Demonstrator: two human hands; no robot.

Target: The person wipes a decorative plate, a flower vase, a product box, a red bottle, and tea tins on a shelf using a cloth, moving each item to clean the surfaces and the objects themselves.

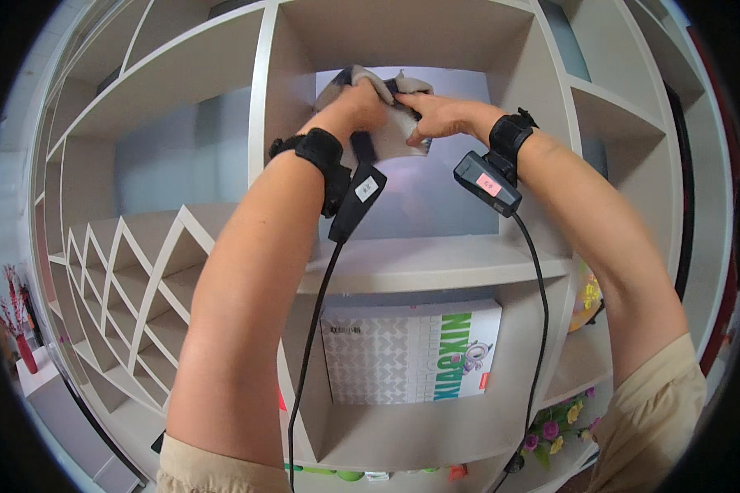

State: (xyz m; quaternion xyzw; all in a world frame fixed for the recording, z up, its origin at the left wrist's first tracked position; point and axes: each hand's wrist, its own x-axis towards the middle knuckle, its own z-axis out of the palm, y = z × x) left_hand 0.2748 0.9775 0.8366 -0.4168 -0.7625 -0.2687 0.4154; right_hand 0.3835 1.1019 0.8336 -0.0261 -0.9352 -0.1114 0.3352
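In the upper middle of the head view, a beige and dark patterned cloth (394, 138) is bunched up inside a shelf compartment, in front of its shiny grey back panel (431, 197). My left hand (367, 108) grips the cloth's left part, its fingertips hidden in the folds. At the right side of the cloth is my right hand (441, 117), its thumb and fingers holding the edge. Each wrist wears a black strap; a left wrist device (359, 200) and a right wrist device (488, 183) hang from them with cables.
Beneath the shelf board (431, 262) stands a printed white box (407, 354) in the lower compartment. Diamond-shaped lattice shelving (135, 289) spreads to the left. Artificial flowers (555, 431) sit at the lower right. A red vase (26, 354) stands on a white cabinet (40, 373) far left.
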